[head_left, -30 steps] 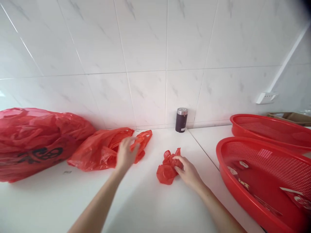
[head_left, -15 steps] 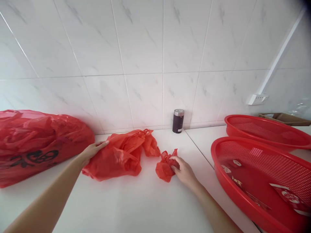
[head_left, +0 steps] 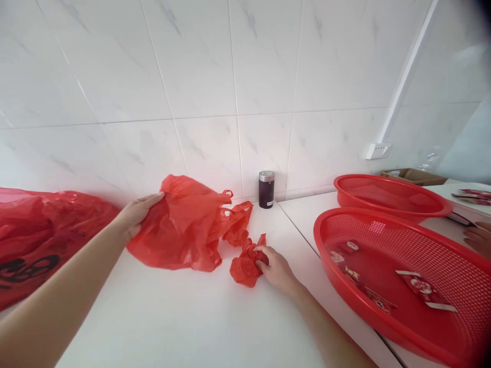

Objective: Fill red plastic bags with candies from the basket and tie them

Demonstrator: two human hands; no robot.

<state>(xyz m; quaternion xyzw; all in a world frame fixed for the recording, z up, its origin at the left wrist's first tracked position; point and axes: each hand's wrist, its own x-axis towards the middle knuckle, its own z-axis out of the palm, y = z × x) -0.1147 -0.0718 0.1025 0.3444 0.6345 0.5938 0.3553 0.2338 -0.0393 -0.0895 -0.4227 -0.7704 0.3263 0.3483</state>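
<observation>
The left hand (head_left: 138, 213) pinches the upper left edge of a thin red plastic bag (head_left: 180, 232), fingers closed on the film, and the bag stands partly raised over the worktop (head_left: 180, 317). The right hand (head_left: 273, 266) has thumb and fingers closed on the gathered part of a small red bundle (head_left: 244, 271), which rests on the worktop just right of the bag.

The bag looks very light, limp and a little slippery; it should fold at a touch and could tear if pulled hard. Its looped handles, or a doubled edge, seem the surest hold. The bundle is probably soft and springy, best held at its twisted middle; what it contains, if anything, cannot be told.

The bag's film is see-through and creased; the bundle has a rounded lower end and a pointed tuft. Nearby stand a dark cup (head_left: 266, 193) with a metallic lid and a smooth-rimmed, meshed red basket (head_left: 330, 268) holding flat, shiny packets (head_left: 422, 288).
</observation>
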